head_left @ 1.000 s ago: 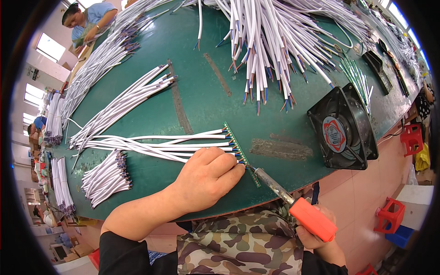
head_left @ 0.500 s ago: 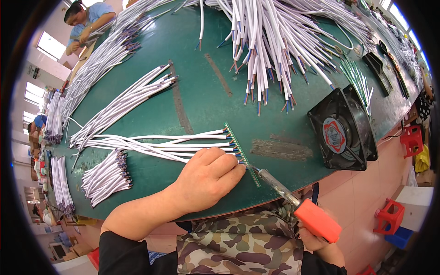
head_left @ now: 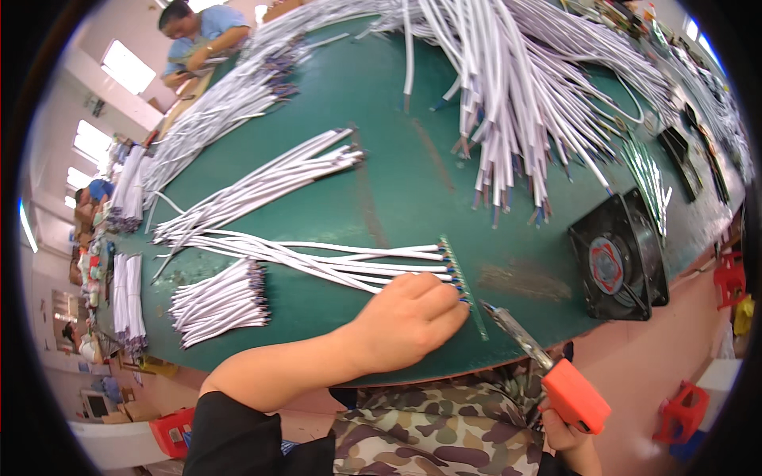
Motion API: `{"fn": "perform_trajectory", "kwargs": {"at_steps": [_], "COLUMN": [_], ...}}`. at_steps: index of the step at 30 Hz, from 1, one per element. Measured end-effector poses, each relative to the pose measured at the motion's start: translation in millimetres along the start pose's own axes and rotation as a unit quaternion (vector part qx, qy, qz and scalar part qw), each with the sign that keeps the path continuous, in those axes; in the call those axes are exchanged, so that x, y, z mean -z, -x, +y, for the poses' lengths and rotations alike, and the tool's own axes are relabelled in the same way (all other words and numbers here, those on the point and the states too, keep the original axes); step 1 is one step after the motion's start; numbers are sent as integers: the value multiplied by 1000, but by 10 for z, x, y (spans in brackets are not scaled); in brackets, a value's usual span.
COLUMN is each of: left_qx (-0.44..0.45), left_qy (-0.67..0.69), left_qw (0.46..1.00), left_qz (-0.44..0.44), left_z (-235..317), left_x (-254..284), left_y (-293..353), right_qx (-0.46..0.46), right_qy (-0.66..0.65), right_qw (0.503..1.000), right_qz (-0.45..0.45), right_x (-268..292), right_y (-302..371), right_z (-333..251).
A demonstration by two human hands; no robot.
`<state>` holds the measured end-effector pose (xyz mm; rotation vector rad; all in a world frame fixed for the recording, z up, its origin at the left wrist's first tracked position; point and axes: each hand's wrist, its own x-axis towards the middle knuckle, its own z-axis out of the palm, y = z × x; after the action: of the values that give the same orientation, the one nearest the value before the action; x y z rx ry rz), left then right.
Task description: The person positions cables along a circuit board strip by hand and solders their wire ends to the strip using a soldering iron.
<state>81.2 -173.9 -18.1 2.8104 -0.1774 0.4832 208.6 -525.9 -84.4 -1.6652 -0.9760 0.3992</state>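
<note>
My left hand (head_left: pixel 413 317) is closed on the end of a white cable, beside a narrow green circuit board strip (head_left: pixel 479 317). Several white cables (head_left: pixel 333 274) run from the left to this strip, their coloured wire ends along its edge. In my right hand (head_left: pixel 560 433) is a soldering iron (head_left: pixel 578 395) with a red handle. Its tip points at the strip from the right, a small gap away. The cable end under my left fingers is mostly hidden.
A black fan (head_left: pixel 615 266) stands on the green table (head_left: pixel 317 214) at the right. A large heap of white cables (head_left: pixel 516 103) covers the back. Bundles of cut cables (head_left: pixel 222 305) lie at the left. A co-worker (head_left: pixel 202 40) sits at the far left.
The soldering iron's tip has drawn back to the right from the wire end at the strip. My left hand keeps its hold. The whole view has shifted.
</note>
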Motion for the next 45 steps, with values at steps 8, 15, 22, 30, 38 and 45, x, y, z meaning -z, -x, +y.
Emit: {"fn": "perform_trajectory", "kwargs": {"at_steps": [8,15,22,30,38,45], "left_qx": [45,175,120,67,130,234], "left_qy": [-74,-233,-312,124,316,299], "left_qw": [988,956,942,989,937,922], "left_qz": [126,25,5,-40,-66,-79], "left_z": [-344,-1655,-1701,-411,-142,172], "left_x": [465,638,596,651,505,328], "left_y": [-42,109,13,-208,-205,-110], "right_qx": [-68,-68,-89,-66,58,37], "right_qy": [-70,-97,-41,-68,141,135], "right_qw": [995,992,995,995,988,990], "right_qz": [36,30,23,24,-12,4], "right_x": [62,-17,30,40,107,152], "right_y": [112,-95,-100,-171,49,231], "right_z": [82,-24,-135,-209,51,138]}}
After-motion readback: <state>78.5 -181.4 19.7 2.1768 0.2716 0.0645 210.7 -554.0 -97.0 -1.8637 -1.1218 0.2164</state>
